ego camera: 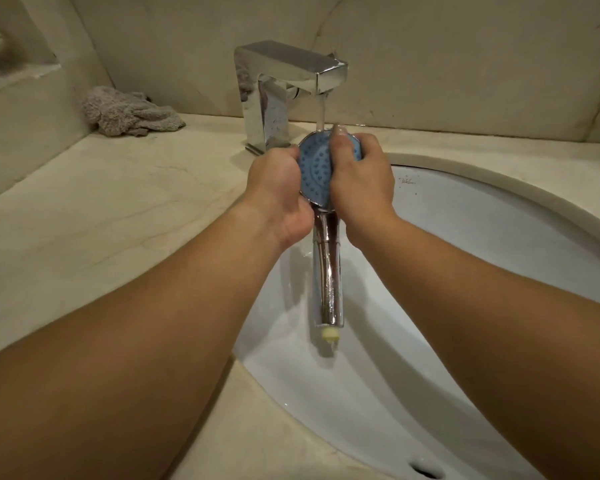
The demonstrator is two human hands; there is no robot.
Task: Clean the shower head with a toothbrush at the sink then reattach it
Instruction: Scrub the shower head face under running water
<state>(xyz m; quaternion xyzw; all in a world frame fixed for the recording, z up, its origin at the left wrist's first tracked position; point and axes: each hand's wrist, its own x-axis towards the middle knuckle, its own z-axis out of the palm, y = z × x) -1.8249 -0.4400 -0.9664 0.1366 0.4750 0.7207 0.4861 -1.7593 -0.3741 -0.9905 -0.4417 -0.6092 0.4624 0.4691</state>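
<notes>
Beige marble counter (101, 209), white oval basin (465, 237); we grip the blue-faced chrome shower head (314, 171) under the running chrome tap (284, 88), left hand (278, 192) and right hand (361, 181) curled round it.

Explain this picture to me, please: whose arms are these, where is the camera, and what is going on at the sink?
There is no machine here. The arms belong to a person, and the single camera sits on that person's head, looking forward and down, so you see what they see.

Both hands hold a shower head over the white sink. The left hand grips its left edge and the right hand wraps its right side, thumb lying across the blue spray face. The chrome handle points toward the camera and ends in a yellowish tip.

Water runs from the chrome faucet onto the top of the shower head. A crumpled grey cloth lies on the beige stone counter to the left. No toothbrush is visible.
</notes>
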